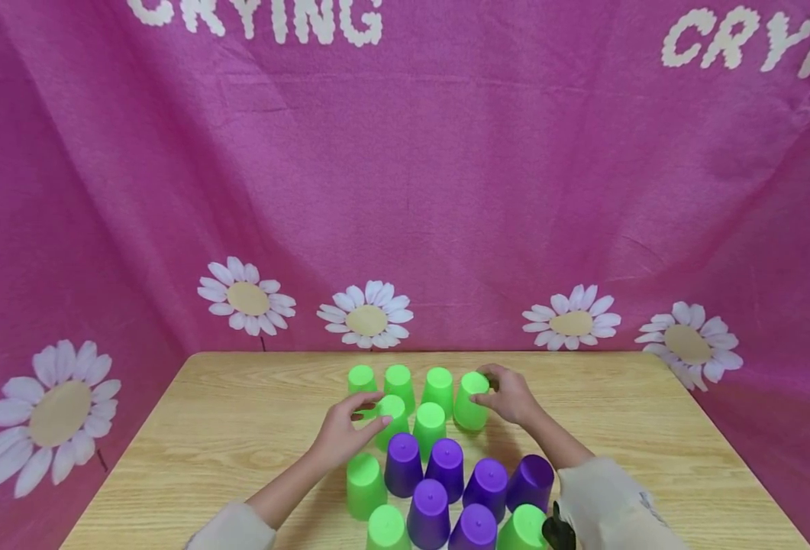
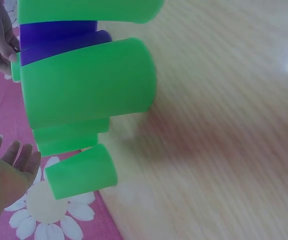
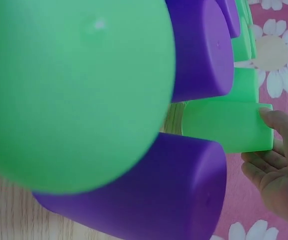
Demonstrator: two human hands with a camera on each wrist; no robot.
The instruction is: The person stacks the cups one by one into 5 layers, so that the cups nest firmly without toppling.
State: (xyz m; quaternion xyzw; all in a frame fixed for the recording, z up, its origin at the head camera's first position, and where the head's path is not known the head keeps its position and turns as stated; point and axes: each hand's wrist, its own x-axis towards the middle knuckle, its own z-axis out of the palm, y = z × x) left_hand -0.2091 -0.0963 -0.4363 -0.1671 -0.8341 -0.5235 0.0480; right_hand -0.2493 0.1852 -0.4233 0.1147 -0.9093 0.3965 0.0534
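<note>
Evidently both hands are at work toward the far side of a wooden table, among green and purple cups placed upside down. On the right, the right hand holds the far right green cup, thumb on its near side and fingers around the other; whether its rim sits fully on the wood is hard to tell. That cup stands at the right end of a far row of four, beside the third green cup. The left hand is held fairly wide about the left middle cup, also green, its thumb on the near side and fingers reaching past; I cannot tell whether they touch it. Just right of it is another green cup. Nearer stand four purple cups in a slanting line running right, with a green cup at left beside them. Nearest are two more purple cups between a near left green cup and a near right green cup. Light sleeves cover the forearms partway. Behind the table hangs a pink cloth with white daisies and lettering.
</note>
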